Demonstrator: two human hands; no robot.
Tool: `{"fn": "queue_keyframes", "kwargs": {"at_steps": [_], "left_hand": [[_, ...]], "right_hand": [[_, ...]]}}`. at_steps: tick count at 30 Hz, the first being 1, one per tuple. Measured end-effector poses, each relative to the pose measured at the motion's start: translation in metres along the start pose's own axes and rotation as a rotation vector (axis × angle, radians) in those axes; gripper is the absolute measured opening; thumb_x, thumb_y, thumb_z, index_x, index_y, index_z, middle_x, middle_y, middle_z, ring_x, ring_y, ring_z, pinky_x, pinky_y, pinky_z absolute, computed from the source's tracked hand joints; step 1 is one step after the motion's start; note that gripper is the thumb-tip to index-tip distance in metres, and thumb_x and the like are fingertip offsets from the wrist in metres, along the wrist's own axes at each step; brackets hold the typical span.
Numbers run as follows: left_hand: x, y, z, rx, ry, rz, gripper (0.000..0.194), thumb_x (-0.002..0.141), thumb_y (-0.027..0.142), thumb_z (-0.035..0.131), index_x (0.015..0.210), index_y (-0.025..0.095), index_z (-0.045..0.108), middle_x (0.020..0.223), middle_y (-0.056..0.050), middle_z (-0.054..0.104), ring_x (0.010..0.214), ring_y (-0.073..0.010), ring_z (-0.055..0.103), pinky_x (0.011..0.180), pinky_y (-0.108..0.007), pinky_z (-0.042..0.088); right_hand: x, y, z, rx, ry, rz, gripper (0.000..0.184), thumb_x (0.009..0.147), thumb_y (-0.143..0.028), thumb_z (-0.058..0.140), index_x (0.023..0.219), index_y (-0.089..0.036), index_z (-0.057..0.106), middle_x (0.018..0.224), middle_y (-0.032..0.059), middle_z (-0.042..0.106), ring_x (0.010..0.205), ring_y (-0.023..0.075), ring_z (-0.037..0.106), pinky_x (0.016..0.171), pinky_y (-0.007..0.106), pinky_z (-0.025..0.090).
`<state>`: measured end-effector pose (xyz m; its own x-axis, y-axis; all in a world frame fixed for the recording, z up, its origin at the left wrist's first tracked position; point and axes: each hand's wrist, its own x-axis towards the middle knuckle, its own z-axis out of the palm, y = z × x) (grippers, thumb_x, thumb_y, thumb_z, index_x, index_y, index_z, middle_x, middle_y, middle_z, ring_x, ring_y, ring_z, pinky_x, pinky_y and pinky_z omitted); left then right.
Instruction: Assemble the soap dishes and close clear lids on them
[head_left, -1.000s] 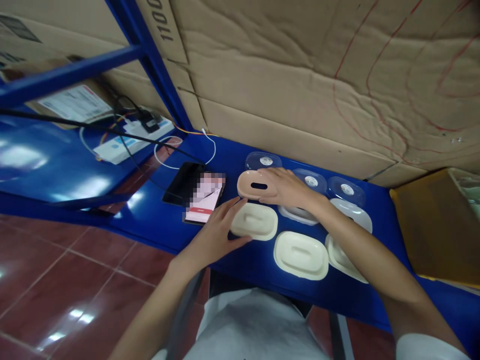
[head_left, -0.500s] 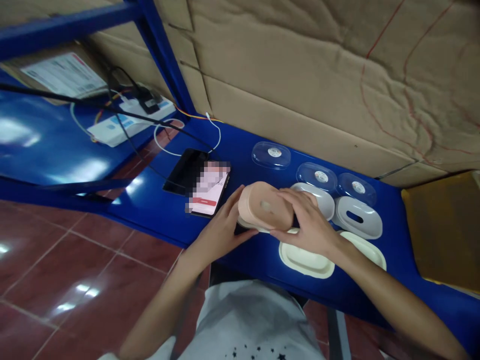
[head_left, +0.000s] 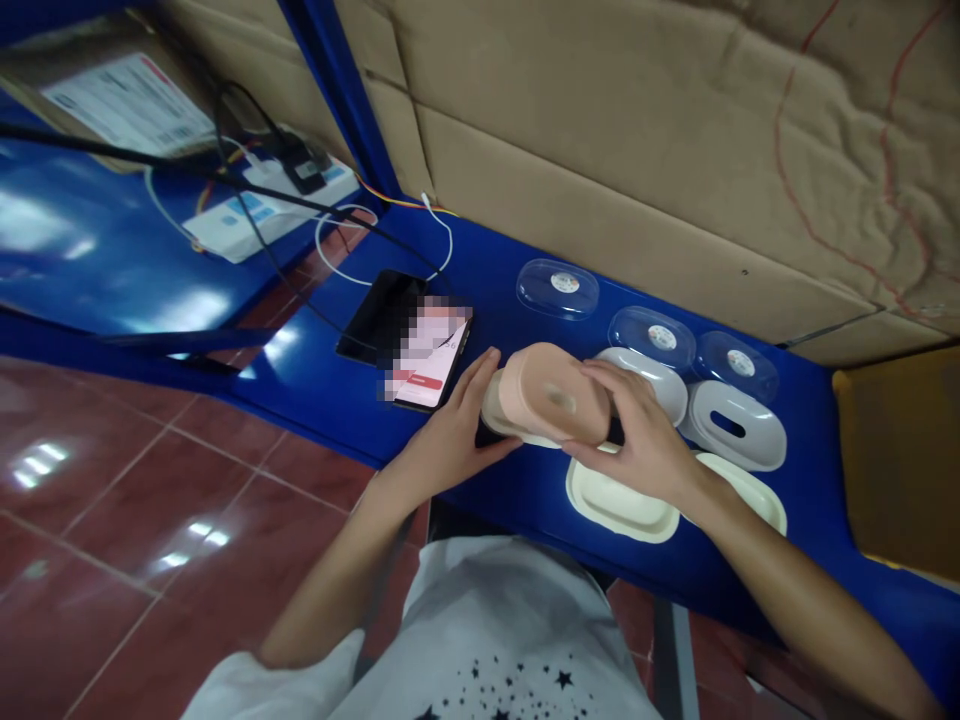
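Observation:
My right hand point(head_left: 649, 435) grips the right end of a peach oblong box cover point(head_left: 559, 395), thumb below and fingers above. The cover is tilted, with a pale patch in the middle of its face. Beneath and left of it, a cream oblong base point(head_left: 493, 402) is mostly hidden. My left hand point(head_left: 450, 425) closes around the left end of that base, thumb in front and fingers behind. Another cream base point(head_left: 622, 500) lies just below my right hand, and a third cream base point(head_left: 750, 490) is partly behind my right forearm.
A white cover point(head_left: 652, 385) and a slotted white cover point(head_left: 736, 425) sit to the right. Clear lids point(head_left: 557, 290) with round stickers line the back. Left are a phone point(head_left: 431, 355), cables and a power strip point(head_left: 262, 215). A brown box point(head_left: 900, 460) stands at right.
My right hand has lifted the peach cover, turned it from slot-side up, and brought it over the cream base at my left hand. The view has shifted, too.

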<state>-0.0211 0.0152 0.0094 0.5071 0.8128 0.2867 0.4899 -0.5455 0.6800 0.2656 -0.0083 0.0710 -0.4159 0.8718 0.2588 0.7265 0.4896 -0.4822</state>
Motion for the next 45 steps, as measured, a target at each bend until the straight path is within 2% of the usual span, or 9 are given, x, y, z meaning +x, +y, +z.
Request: {"fn": "queue_keyframes", "kwargs": {"at_steps": [10, 15, 20, 27, 34, 38, 40, 42, 45], "left_hand": [[-0.002, -0.006, 0.003, -0.172, 0.038, 0.02, 0.116, 0.095, 0.032, 0.083, 0.175, 0.035, -0.002, 0.179, -0.02, 0.024, 0.162, -0.0391, 0.038, 0.127, -0.065, 0.042], [0.0, -0.004, 0.002, -0.111, 0.029, 0.011, 0.11, 0.094, 0.036, 0.085, 0.174, 0.037, 0.01, 0.176, -0.015, 0.034, 0.163, -0.0353, 0.036, 0.132, -0.06, 0.037], [-0.001, -0.002, -0.001, -0.099, -0.066, -0.041, 0.095, 0.099, 0.038, 0.079, 0.172, 0.043, 0.018, 0.172, -0.011, 0.038, 0.159, -0.0331, 0.043, 0.129, -0.057, 0.042], [-0.001, 0.001, -0.002, -0.088, -0.094, -0.066, 0.098, 0.099, 0.04, 0.079, 0.173, 0.042, 0.015, 0.173, -0.011, 0.037, 0.16, -0.033, 0.041, 0.129, -0.056, 0.042], [0.0, 0.002, -0.003, -0.052, -0.095, -0.008, 0.09, 0.1, 0.029, 0.075, 0.171, 0.041, 0.021, 0.178, -0.011, 0.029, 0.162, -0.0334, 0.038, 0.128, -0.056, 0.043], [0.0, 0.0, -0.001, -0.031, -0.067, -0.009, 0.094, 0.102, 0.03, 0.073, 0.174, 0.04, 0.013, 0.178, -0.013, 0.03, 0.162, -0.0339, 0.037, 0.128, -0.056, 0.043], [0.0, 0.0, 0.0, -0.015, -0.071, -0.01, 0.094, 0.102, 0.03, 0.072, 0.174, 0.039, 0.013, 0.178, -0.013, 0.029, 0.163, -0.0339, 0.037, 0.128, -0.056, 0.043], [0.0, 0.0, 0.0, -0.004, -0.072, -0.015, 0.093, 0.102, 0.03, 0.073, 0.174, 0.039, 0.015, 0.178, -0.013, 0.029, 0.163, -0.034, 0.036, 0.128, -0.055, 0.042], [0.0, 0.001, 0.0, 0.002, -0.068, -0.019, 0.094, 0.101, 0.029, 0.074, 0.174, 0.039, 0.016, 0.178, -0.013, 0.03, 0.162, -0.0338, 0.037, 0.128, -0.054, 0.043]], "right_hand": [[0.007, -0.009, 0.01, -0.052, -0.063, -0.094, 0.076, 0.098, -0.046, 0.074, 0.162, -0.027, 0.039, 0.156, 0.0179, 0.059, 0.146, 0.0395, 0.056, 0.12, 0.065, 0.046], [0.012, -0.012, 0.01, -0.13, -0.135, -0.091, 0.075, 0.101, -0.048, 0.07, 0.165, -0.027, 0.036, 0.158, 0.0177, 0.057, 0.145, 0.0403, 0.055, 0.119, 0.066, 0.047], [0.013, -0.015, 0.01, -0.203, -0.171, -0.106, 0.077, 0.104, -0.05, 0.065, 0.169, -0.028, 0.03, 0.154, 0.0184, 0.059, 0.14, 0.0414, 0.058, 0.115, 0.066, 0.05], [0.008, -0.018, 0.011, -0.305, -0.206, -0.094, 0.079, 0.101, -0.047, 0.07, 0.167, -0.022, 0.035, 0.153, 0.0194, 0.059, 0.137, 0.0411, 0.058, 0.116, 0.064, 0.049], [0.011, -0.019, 0.018, -0.322, -0.196, -0.116, 0.072, 0.099, -0.044, 0.072, 0.161, -0.02, 0.045, 0.158, 0.0235, 0.058, 0.144, 0.044, 0.057, 0.118, 0.068, 0.048], [0.039, 0.006, 0.0, -0.193, -0.285, -0.151, 0.071, 0.104, -0.053, 0.063, 0.165, -0.023, 0.041, 0.163, 0.0196, 0.056, 0.15, 0.0373, 0.055, 0.121, 0.062, 0.048], [0.066, 0.03, -0.008, -0.177, -0.235, -0.11, 0.063, 0.109, -0.049, 0.055, 0.165, -0.025, 0.042, 0.165, 0.0178, 0.054, 0.153, 0.0352, 0.052, 0.122, 0.062, 0.047], [0.096, 0.056, -0.011, -0.239, -0.164, -0.06, 0.065, 0.107, -0.049, 0.058, 0.164, -0.021, 0.045, 0.168, 0.022, 0.048, 0.157, 0.04, 0.045, 0.123, 0.068, 0.042], [0.135, 0.087, -0.005, -0.315, -0.214, 0.045, 0.077, 0.102, -0.048, 0.067, 0.165, -0.013, 0.041, 0.173, 0.0288, 0.037, 0.159, 0.0453, 0.039, 0.124, 0.068, 0.038]]}}
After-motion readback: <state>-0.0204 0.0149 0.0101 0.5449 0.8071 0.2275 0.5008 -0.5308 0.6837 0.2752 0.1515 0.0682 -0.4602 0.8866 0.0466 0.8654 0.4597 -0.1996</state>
